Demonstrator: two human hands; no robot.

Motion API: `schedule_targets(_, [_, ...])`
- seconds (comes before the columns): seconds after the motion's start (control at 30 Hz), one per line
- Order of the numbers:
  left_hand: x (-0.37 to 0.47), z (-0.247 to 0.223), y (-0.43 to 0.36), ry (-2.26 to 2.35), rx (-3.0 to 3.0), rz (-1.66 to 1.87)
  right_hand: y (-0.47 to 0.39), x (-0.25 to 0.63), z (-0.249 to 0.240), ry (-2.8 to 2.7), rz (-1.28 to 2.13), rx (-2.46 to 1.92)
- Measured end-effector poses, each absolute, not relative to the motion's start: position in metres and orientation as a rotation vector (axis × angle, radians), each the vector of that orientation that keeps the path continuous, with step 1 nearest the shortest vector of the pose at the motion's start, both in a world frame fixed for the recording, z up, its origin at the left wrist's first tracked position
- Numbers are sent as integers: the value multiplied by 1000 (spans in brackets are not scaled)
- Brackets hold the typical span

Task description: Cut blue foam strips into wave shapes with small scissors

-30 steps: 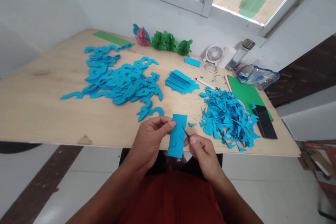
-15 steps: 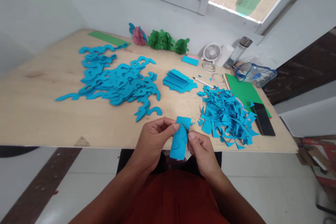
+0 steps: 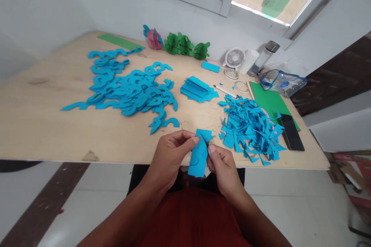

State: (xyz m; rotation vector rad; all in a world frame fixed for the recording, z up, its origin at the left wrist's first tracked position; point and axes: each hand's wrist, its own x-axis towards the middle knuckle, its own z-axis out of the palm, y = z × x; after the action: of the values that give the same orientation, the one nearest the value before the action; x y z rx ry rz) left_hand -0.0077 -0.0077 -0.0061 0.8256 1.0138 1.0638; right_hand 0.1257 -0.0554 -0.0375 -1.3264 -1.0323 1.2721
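Note:
A small blue paper rectangle with dark curved lines drawn on it is held just over the table's front edge. My left hand grips its left side between thumb and fingers. At its right edge my right hand is closed in a pinch, beside a dark slit in the upper part of the paper. Whether a small tool sits in those fingers is hidden. Many wavy blue paper cutouts lie heaped to the left, and blue paper scraps to the right. A stack of blue paper pieces lies beyond my hands.
A black phone lies near green sheets on the right. Behind stand a white fan, a bottle and a clear pouch. A white pen and green paper ornaments are farther back.
The dark slit in the upper part of the blue paper has opened slightly wider. Both hands stay in nearly the same place.

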Motion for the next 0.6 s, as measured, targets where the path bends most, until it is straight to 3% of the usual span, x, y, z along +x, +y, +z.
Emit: schedule_targets(0.6, [-10, -6, -6, 997, 844, 1030, -57, 127, -37, -1028, 1268, -1345])
